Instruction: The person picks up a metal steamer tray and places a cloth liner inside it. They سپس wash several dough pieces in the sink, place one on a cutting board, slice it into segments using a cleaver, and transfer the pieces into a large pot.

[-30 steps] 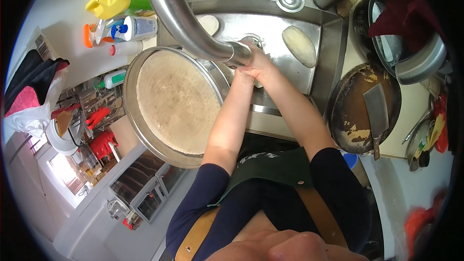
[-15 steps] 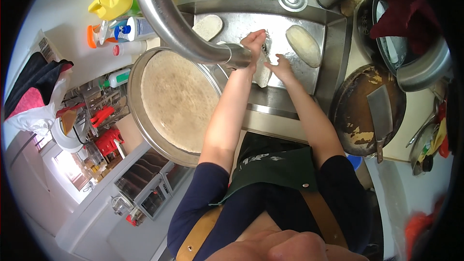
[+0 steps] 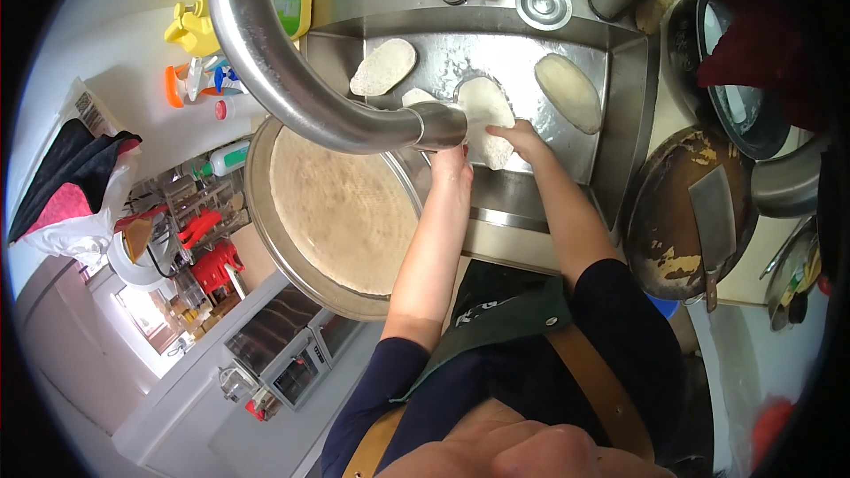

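Observation:
A pale, flat oval pad (image 3: 485,111) with a rough-looking surface lies broad face up in the metal sink, its near end lifted toward me. My right hand (image 3: 524,140) is closed on the pad's right edge, thumb on top and other fingers out of sight beneath. Beside its lower left edge is my left hand (image 3: 452,165), the fingers mostly hidden by the tap spout (image 3: 440,127). A second oval pad (image 3: 384,67) rests at the sink's left, a third pad (image 3: 567,94) at its right. Part of another pale piece (image 3: 414,97) shows behind the spout.
Left of the sink stands a large round pan (image 3: 263,212) with a pale round disc (image 3: 341,212) in it. To the right, a cleaver (image 3: 713,217) lies across a worn round board (image 3: 651,230). Bottles, including a yellow jug (image 3: 192,28), line the left wall.
The pad between my hands has gone from standing on edge to broad face up. My left hand has drawn back toward me beneath the spout; my right now grips the pad's edge.

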Demonstrator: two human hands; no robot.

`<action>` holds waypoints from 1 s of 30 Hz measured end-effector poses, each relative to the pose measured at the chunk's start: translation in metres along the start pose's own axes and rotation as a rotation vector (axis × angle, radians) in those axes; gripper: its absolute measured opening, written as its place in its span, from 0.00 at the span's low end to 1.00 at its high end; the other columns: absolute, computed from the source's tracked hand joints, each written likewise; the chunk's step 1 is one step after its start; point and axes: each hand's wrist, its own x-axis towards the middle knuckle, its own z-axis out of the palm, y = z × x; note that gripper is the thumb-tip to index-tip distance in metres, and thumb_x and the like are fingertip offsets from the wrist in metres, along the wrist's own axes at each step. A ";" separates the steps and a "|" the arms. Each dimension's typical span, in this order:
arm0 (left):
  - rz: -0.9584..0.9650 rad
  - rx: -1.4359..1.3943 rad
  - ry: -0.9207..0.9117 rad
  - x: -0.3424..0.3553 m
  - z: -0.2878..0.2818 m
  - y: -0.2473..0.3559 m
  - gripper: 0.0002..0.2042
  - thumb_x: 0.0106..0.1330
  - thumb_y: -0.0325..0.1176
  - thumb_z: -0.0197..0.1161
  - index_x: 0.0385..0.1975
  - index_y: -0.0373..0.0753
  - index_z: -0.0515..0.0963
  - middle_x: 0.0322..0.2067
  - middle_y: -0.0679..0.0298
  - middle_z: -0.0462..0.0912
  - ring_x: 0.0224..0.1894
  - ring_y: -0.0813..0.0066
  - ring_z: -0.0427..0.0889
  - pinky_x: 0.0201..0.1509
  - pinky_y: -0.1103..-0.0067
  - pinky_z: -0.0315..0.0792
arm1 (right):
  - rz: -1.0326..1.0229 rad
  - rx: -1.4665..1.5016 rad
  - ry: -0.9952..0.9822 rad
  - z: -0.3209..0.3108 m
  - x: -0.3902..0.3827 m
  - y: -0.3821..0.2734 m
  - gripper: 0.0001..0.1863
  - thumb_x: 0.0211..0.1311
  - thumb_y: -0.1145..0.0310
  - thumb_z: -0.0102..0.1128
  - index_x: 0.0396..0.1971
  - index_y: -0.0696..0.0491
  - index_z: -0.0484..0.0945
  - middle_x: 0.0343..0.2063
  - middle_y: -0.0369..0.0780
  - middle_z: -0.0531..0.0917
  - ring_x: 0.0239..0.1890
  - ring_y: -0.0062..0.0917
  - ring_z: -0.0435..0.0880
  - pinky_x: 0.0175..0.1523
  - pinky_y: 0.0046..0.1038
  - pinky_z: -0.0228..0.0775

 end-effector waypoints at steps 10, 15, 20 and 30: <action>0.162 -0.003 -0.045 -0.009 0.018 0.019 0.28 0.61 0.34 0.67 0.59 0.37 0.63 0.53 0.60 0.71 0.53 0.70 0.71 0.55 0.76 0.66 | -0.114 0.056 -0.132 0.023 -0.070 -0.068 0.34 0.48 0.70 0.72 0.54 0.67 0.67 0.46 0.49 0.79 0.50 0.33 0.79 0.54 0.30 0.72; 0.239 0.139 -0.202 -0.002 0.018 0.028 0.27 0.68 0.44 0.58 0.60 0.33 0.63 0.54 0.57 0.71 0.51 0.67 0.73 0.55 0.71 0.70 | -0.245 0.246 -0.169 0.041 -0.118 -0.088 0.43 0.52 0.69 0.68 0.65 0.60 0.54 0.60 0.46 0.68 0.61 0.30 0.68 0.62 0.30 0.62; 0.091 -0.154 -0.275 -0.010 0.033 0.013 0.27 0.71 0.47 0.51 0.60 0.31 0.62 0.54 0.56 0.71 0.53 0.64 0.73 0.57 0.71 0.69 | -0.500 0.237 -0.253 0.032 -0.127 -0.098 0.45 0.53 0.73 0.62 0.69 0.55 0.47 0.66 0.44 0.58 0.67 0.29 0.58 0.68 0.29 0.50; 0.320 0.004 -0.372 -0.001 0.041 0.015 0.30 0.64 0.50 0.61 0.58 0.36 0.64 0.53 0.56 0.72 0.54 0.67 0.73 0.57 0.72 0.70 | -0.845 -0.546 0.118 0.036 -0.144 -0.086 0.50 0.44 0.75 0.65 0.69 0.53 0.49 0.59 0.50 0.64 0.62 0.41 0.64 0.65 0.35 0.56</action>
